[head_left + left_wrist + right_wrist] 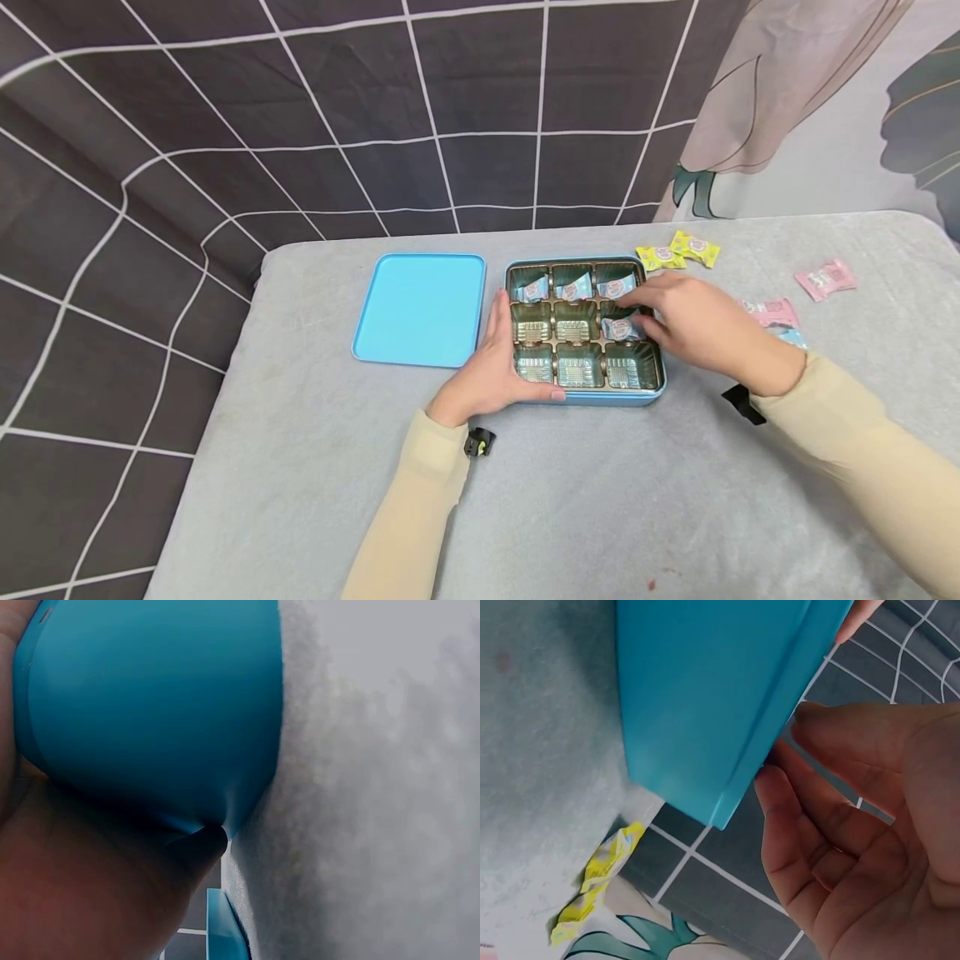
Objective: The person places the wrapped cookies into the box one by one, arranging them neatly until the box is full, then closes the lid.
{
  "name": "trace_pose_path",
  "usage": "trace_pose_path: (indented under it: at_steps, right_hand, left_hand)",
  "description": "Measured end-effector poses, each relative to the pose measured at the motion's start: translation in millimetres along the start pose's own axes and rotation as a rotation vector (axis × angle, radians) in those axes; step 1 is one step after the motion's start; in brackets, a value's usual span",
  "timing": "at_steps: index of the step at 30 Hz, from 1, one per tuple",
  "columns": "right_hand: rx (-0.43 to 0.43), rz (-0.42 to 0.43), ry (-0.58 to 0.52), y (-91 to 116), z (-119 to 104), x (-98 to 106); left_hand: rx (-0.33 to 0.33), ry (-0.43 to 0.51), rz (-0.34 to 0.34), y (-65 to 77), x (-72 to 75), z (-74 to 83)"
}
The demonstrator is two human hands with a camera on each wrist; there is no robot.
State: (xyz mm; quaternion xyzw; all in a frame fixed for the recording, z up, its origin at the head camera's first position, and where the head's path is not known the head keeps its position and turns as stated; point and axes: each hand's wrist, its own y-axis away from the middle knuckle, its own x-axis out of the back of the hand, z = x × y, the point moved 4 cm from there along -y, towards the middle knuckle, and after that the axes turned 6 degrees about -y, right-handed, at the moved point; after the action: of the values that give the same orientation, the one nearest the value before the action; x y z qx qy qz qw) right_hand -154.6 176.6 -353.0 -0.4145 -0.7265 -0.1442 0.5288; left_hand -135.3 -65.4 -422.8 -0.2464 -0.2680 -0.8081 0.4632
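- Fingers [647, 294] and thumb of the right hand [697, 321] curve over a blue-wrapped candy [621, 330]; whether they pinch it, I cannot tell.
- That candy sits in the middle row's right compartment, its wrapper pale blue with a whitish printed label.
- Left hand [489, 375] braces the tin [607, 400], thumb spread along the near wall, fingers straight against the left.
- Smooth and blue outside, the tin holds a shiny, gold-brown insert with nine ribbed compartments.
- Three matching candies [574, 287] fill the back row.
- Flat blue lid [420, 308] lies left; yellow candies [696, 248] and pink candies [826, 280] lie right.
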Motion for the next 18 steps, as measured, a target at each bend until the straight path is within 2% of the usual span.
trace_pose_path:
  at_steps: [8,18]
  right_hand:
    - [0.051,0.076,0.004,9.8,1.3,5.9]
    - [0.034,0.11,0.005,25.0,4.8,15.1]
  left_hand:
    - [-0.002,-0.005,0.002,0.3,0.6,0.8]
    - [0.004,0.008,-0.01,0.6,0.1,0.3]
